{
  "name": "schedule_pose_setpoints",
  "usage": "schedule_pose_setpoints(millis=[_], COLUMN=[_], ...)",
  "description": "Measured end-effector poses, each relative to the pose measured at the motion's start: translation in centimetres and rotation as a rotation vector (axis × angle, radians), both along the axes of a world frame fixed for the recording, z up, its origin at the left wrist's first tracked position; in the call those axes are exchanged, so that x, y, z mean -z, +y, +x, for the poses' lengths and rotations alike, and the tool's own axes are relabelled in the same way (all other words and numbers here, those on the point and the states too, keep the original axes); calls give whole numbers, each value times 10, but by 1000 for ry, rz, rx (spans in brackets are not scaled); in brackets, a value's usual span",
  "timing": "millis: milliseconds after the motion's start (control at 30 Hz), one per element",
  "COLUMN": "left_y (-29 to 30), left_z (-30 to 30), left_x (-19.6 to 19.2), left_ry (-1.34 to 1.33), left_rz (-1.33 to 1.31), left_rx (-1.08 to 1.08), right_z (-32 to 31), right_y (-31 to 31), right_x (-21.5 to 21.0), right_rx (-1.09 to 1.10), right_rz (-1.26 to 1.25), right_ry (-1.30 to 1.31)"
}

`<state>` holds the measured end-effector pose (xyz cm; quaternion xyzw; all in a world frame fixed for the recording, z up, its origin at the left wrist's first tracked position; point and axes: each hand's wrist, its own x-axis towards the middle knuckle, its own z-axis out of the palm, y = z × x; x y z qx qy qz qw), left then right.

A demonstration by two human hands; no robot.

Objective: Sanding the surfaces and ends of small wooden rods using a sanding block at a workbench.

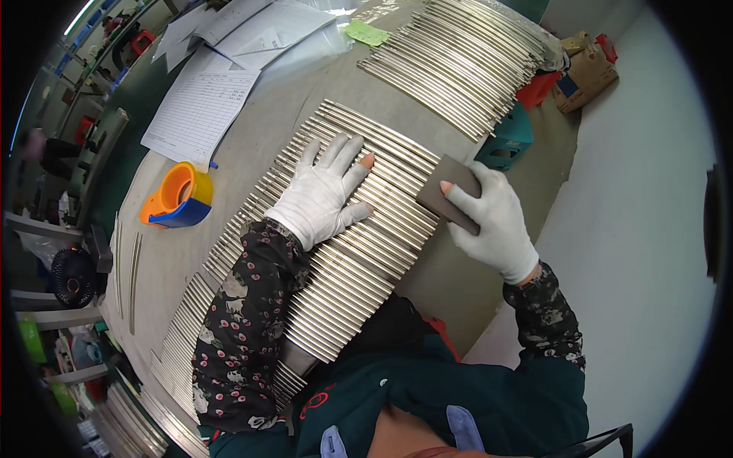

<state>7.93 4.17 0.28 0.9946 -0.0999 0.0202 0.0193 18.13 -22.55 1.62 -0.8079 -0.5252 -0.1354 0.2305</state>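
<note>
A row of shiny metal rods (359, 263) lies side by side across the table before me. My left hand (324, 187), in a white glove with some fingertips bare, rests flat on the rods with its fingers spread. At the rods' right ends, my right hand (492, 217), gloved the same way, grips a grey-brown rectangular block (449, 191). The block's left edge meets or nearly meets the rod ends; whether it touches them I cannot tell.
Another batch of metal rods (450, 65) lies at the far right. Printed sheets (198, 107) and an orange-and-blue tape dispenser (182, 197) sit to the left. Beyond the table's right edge stand a green stool (510, 141) and a cardboard box (586, 80), near a white wall (641, 229).
</note>
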Motion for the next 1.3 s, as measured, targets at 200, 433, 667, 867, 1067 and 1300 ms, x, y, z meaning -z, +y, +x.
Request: schedule_pose_setpoints(millis=[200, 433, 667, 867, 1067, 1300], left_y=[1, 0, -3, -2, -5, 0], left_z=[-6, -2, -1, 1, 6, 5], left_x=[-7, -3, -1, -1, -2, -5], left_ry=[8, 8, 2, -86, -75, 28], left_rz=[-13, 14, -4, -16, -34, -17], left_rx=[-25, -1, -5, -11, -19, -30], right_z=[3, -2, -3, -14, 0, 5], right_y=[8, 26, -57, -44, -10, 23], right_x=[-8, -2, 2, -5, 0, -6], right_rx=[-39, 19, 84, 117, 40, -3], right_rz=[-39, -25, -118, 36, -4, -51], right_ry=[-7, -44, -24, 56, -1, -11])
